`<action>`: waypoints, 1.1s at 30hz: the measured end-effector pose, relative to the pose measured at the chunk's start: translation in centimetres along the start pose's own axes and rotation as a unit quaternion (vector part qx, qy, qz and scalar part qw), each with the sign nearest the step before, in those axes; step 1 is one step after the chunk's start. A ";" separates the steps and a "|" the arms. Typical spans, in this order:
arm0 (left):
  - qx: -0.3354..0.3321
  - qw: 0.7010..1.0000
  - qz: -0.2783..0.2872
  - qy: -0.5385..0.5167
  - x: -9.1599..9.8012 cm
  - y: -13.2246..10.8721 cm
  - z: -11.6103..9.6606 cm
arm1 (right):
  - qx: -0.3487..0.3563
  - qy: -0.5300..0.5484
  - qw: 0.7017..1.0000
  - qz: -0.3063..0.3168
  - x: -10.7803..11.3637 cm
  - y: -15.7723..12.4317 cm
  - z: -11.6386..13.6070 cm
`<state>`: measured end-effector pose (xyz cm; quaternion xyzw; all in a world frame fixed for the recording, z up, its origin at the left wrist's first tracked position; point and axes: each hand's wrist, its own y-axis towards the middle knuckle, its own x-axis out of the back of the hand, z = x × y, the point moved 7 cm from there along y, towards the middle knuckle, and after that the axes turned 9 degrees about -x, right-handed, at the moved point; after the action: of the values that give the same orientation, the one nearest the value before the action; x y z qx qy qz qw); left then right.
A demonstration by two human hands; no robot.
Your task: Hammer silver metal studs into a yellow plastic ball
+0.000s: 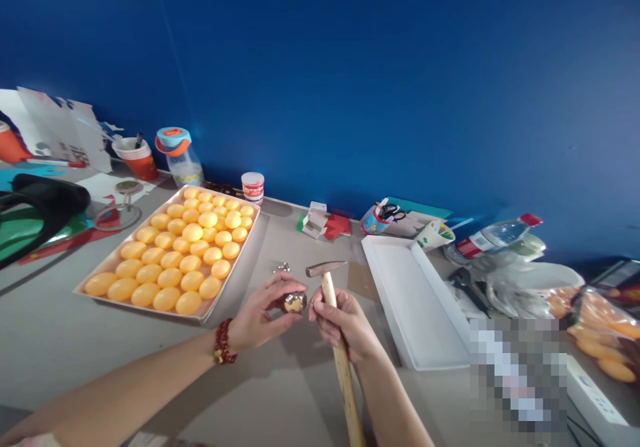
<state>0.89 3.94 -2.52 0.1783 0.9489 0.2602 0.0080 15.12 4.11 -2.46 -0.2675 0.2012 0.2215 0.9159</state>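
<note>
My left hand pinches a small dark round object with a yellow patch just above the grey table. A red bead bracelet circles that wrist. My right hand grips the wooden handle of a hammer, whose metal head points up and away, right beside the small object. Both hands are close together near the table's middle.
A tray full of several yellow balls lies to the left. A white tray lies to the right. Cups, a jar, a scissors cup, a water bottle and bags line the blue wall.
</note>
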 end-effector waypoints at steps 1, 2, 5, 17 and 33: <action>-0.004 1.000 0.002 0.000 -0.1 0.1 -0.1 | 0.001 -0.006 1.000 0.001 -0.1 0.0 0.0; -0.010 1.000 0.004 0.002 -0.1 0.2 -0.2 | 0.004 -0.010 1.000 0.003 -0.2 0.0 0.0; -0.031 0.999 0.016 0.014 -0.3 0.5 -0.7 | 0.021 -0.022 1.000 0.003 -0.3 0.0 0.0; 0.029 0.997 0.015 -0.068 -0.7 -0.3 0.9 | 0.021 -0.044 0.998 -0.035 -0.2 0.3 -0.5; 0.009 1.000 0.020 -0.008 -0.3 0.2 0.0 | 0.016 -0.067 0.997 -0.046 0.1 0.4 -0.7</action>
<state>1.23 3.97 -2.47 0.1995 0.9473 0.2505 0.0089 14.82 4.04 -3.24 -0.2467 0.1303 0.1934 0.9406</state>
